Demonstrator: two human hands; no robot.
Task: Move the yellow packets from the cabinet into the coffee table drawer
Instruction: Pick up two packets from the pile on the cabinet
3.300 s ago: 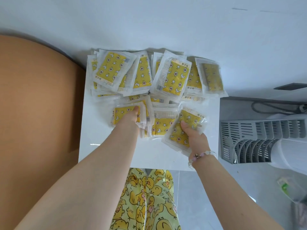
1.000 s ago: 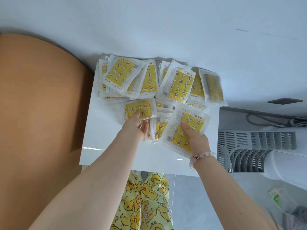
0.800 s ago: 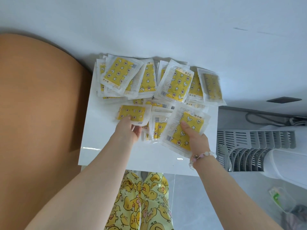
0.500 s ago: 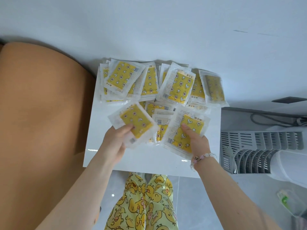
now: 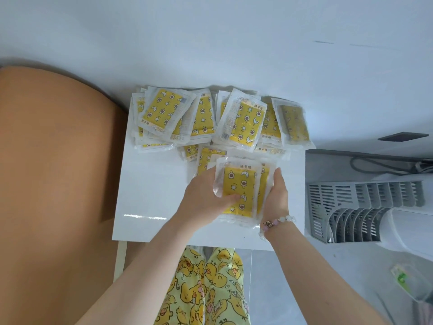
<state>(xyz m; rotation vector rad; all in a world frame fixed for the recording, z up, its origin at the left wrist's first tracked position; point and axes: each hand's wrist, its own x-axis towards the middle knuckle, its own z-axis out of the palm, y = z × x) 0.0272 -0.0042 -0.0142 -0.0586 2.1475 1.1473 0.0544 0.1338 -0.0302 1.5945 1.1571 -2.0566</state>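
Several yellow packets in clear wrappers (image 5: 161, 113) lie piled along the back of a white cabinet top (image 5: 150, 184), against the wall. Near the front right I hold a small stack of yellow packets (image 5: 241, 184) between both hands. My left hand (image 5: 206, 198) grips the stack from its left side, thumb across the top packet. My right hand (image 5: 276, 195), with a bead bracelet at the wrist, holds the stack's right edge. More packets (image 5: 206, 156) lie just behind the stack.
A tan rounded cushion (image 5: 58, 184) fills the left. To the right stand a grey slatted appliance (image 5: 365, 207) and a black cable (image 5: 379, 165) on a ledge. The floor and my duck-print trousers (image 5: 206, 285) show below the cabinet's front edge.
My left hand picked up a packet from the left and brought it right, laying it onto the packets in my right hand. Both hands now hold one stack.
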